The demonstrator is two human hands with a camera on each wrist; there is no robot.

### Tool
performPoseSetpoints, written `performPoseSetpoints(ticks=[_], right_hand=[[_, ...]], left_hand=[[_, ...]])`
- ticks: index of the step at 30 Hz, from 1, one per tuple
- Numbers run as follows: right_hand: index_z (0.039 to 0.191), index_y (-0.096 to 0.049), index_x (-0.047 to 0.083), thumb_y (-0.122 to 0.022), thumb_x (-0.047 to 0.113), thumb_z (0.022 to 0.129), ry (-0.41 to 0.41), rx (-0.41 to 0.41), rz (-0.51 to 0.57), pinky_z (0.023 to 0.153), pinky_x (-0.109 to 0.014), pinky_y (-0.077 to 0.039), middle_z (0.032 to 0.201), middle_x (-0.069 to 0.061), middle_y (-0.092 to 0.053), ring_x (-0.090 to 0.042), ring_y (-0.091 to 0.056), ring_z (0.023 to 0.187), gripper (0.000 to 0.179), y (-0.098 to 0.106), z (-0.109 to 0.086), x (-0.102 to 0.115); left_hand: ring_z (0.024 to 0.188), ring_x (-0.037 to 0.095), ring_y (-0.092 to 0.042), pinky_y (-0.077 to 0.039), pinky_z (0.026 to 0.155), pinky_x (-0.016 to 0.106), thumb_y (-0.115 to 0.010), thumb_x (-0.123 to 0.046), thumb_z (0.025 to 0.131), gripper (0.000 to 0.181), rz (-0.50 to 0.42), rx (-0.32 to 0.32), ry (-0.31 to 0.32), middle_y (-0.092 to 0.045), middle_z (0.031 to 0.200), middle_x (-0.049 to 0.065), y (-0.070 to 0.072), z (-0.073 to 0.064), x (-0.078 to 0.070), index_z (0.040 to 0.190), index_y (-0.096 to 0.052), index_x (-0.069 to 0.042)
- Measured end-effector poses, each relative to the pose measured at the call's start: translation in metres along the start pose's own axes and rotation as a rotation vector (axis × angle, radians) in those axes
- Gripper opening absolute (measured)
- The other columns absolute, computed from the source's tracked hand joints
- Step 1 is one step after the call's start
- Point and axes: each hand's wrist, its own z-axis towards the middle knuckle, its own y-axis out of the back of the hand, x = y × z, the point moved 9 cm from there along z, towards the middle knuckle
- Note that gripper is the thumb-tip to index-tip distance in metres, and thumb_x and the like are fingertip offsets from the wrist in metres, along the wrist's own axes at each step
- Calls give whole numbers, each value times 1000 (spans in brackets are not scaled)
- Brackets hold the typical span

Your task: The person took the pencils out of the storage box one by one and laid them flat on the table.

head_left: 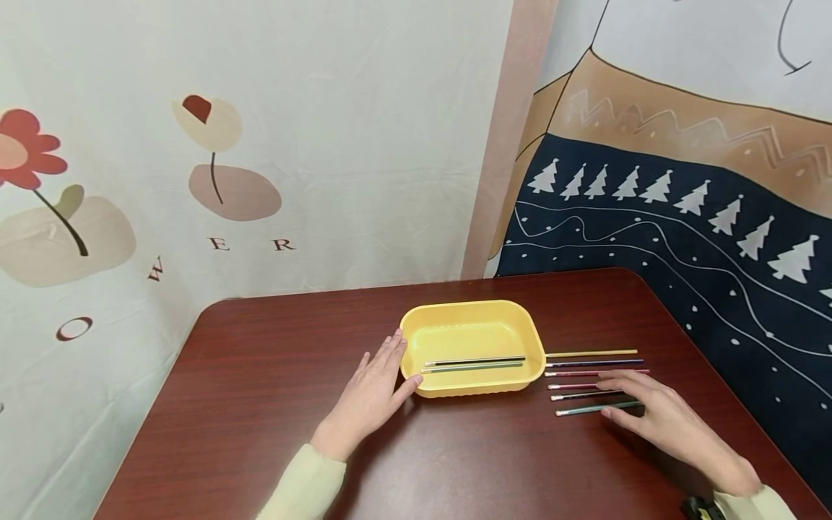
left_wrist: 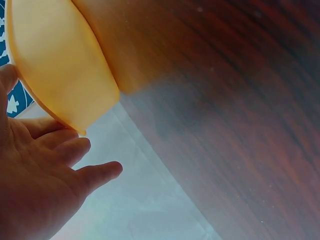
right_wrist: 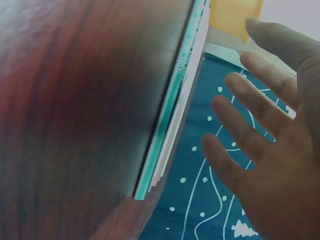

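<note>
Nearest, the right hand, fingers loosely spread and gripping nothing, hovers over six pencils still outside on the bench. Left of them, the yellow plastic tray already holds two pencils; the left hand, fingers extended, touches its left end.

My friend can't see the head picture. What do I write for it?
A person's left hand touches the side of a yellow tray holding two pencils on a reddish-brown table. The right hand hovers by six more pencils beside the tray. Behind is a patterned backdrop.
</note>
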Motion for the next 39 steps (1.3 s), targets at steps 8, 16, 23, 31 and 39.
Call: performPoseSetpoints(ticks=[8,16,23,31,39], right_hand=[[130,-69,12,-83,28,90,-55,12,78,93,-67,-47,136,-14,-63,-38,-59,121,45,1,5,9],[137,-66,11,-79,30,94,-29,14,109,95,-66,-47,149,-11,-56,-36,-54,130,49,-4,21,31],[139,-65,14,-80,29,93,11,9,145,102,-68,-43,152,-6,-54,-36,-50,137,51,-9,39,54],[141,-64,13,-78,32,95,88,14,202,108,-65,-40,153,-3,-54,-31,-48,142,53,-21,64,86],[142,-64,14,-75,35,96,127,40,272,112,-63,-36,154,0,-53,-28,-46,144,52,-36,86,107]], left_hand=[[154,33,-29,-27,119,64,-55,-50,105,76,4,6,2,-30,167,14,-1,-1,0,158,-38,1],[154,33,-28,-27,119,64,-54,-51,105,76,4,15,2,-30,168,14,-2,0,0,158,-37,1],[154,33,-29,-27,119,63,-55,-51,105,76,1,13,6,-30,168,14,-1,0,-1,158,-38,1],[154,34,-29,-27,119,64,-55,-50,105,76,-10,13,8,-29,168,14,0,-1,-1,158,-38,1],[153,35,-30,-28,119,63,-55,-50,105,75,-11,6,6,-30,168,15,1,-2,-2,158,-38,1]])
